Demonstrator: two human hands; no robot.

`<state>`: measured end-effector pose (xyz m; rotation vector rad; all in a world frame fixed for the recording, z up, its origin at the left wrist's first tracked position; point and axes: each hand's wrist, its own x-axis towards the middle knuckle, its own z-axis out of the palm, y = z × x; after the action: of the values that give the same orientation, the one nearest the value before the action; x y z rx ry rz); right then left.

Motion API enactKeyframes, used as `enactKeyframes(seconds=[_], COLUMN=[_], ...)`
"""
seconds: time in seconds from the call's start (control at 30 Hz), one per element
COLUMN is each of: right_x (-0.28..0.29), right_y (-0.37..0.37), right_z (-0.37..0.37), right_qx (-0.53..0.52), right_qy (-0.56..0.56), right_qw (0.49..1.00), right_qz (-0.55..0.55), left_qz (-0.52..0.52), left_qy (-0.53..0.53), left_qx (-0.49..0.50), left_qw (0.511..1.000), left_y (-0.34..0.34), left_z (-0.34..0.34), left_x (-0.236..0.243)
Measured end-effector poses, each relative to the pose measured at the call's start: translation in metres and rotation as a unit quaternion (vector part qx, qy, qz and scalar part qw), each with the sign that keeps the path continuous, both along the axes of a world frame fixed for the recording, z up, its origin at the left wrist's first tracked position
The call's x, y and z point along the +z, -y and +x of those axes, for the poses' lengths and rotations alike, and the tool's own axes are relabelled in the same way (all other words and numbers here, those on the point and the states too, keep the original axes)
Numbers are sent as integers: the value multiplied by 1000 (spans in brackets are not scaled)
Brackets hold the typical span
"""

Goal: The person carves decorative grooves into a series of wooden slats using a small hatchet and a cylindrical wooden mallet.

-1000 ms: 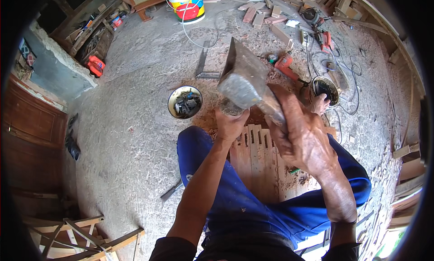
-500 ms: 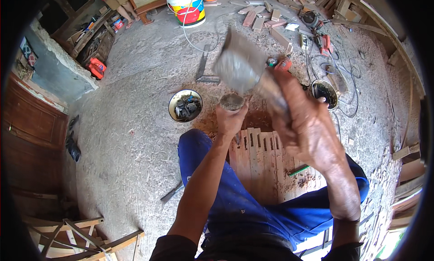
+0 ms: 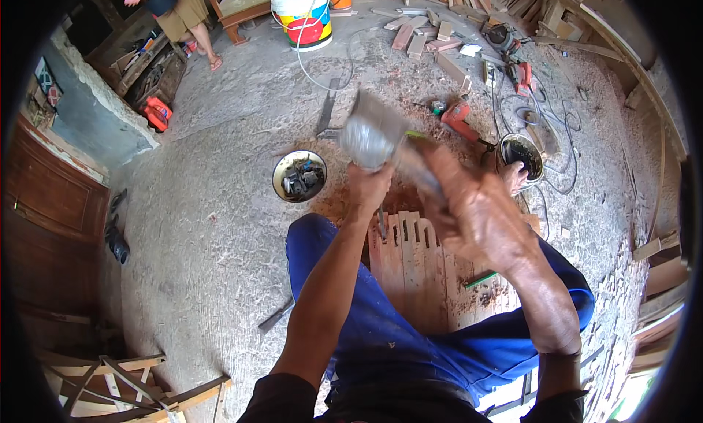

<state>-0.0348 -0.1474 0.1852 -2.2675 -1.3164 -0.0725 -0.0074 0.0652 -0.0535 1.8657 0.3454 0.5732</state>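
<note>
My left hand (image 3: pixel 367 188) is closed around an upright chisel, its narrow blade (image 3: pixel 381 224) showing below the fist at the slotted end of several wooden boards (image 3: pixel 414 276). My right hand (image 3: pixel 480 203), blurred, grips the handle of a mallet. The blurred mallet head (image 3: pixel 373 134) is over the top of the chisel and hides its handle end; I cannot tell whether they touch. A green pencil (image 3: pixel 481 279) lies on the boards among wood chips.
A bowl of metal pieces (image 3: pixel 277 175) stands left of the chisel. Rightward are a red power drill (image 3: pixel 458 119), a dark-filled pail (image 3: pixel 542 163) and cables. Another chisel (image 3: pixel 277 317) lies beside my left leg. A person (image 3: pixel 187 16) stands far left near a paint bucket (image 3: pixel 302 16).
The mallet has swung down and left onto the chisel's top, hiding it. My right hand has lowered with it. The person at the far left has come further into view.
</note>
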Motion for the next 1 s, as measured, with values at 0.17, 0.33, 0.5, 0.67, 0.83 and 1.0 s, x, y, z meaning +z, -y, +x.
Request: enactKeyframes(seconds=[0.17,0.33,0.5,0.67,0.83,1.0], right_x=[3,-48,-33,-74,-98,-157], right_y=[-11,13,-8,25,39,66], right_z=[7,22,9,20,-18,-56], right_qx=[-49,22,-18,-49,-169,-234], right_qy=[-6,-58,-32,-7,-299,-445], right_qw=[998,981,991,984,939,858], right_qz=[31,-185,-130,-170,-23,104], left_qz=[-100,-104,-20,74,-247,-335], left_qy=[169,238,-33,159,-33,-121], left_qx=[-7,-8,16,7,35,14], left_qw=[981,966,999,984,968,934], left_y=[38,64,-8,43,-7,-21], left_z=[-27,-40,12,-4,67,88], left_x=[21,35,-20,28,-12,-13])
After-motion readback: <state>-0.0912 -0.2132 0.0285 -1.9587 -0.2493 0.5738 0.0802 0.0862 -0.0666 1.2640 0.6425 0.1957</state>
